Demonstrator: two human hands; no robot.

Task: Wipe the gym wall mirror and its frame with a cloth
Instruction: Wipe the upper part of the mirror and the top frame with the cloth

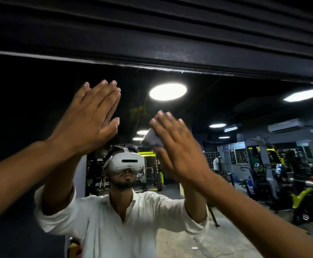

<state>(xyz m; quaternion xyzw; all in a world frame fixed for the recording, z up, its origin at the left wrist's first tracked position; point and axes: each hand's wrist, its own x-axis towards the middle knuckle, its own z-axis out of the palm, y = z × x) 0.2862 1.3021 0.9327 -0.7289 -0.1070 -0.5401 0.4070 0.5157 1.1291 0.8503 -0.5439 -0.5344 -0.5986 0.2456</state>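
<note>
The wall mirror (245,116) fills the view in front of me, with its black top frame (170,58) running across above my hands. My left hand (90,123) lies flat on the glass, fingers straight and together, holding nothing. My right hand (178,144) presses a small pale cloth (152,139) flat against the glass; only the cloth's left part shows past my palm. Both arms reach up and forward. The glass reflects me in a white shirt with a white headset.
Black ribbed panelling (152,21) sits above the frame. The mirror reflects the gym behind me: round ceiling lights (167,91), yellow and black machines (300,198) at the right, and a person in white (217,162) far back.
</note>
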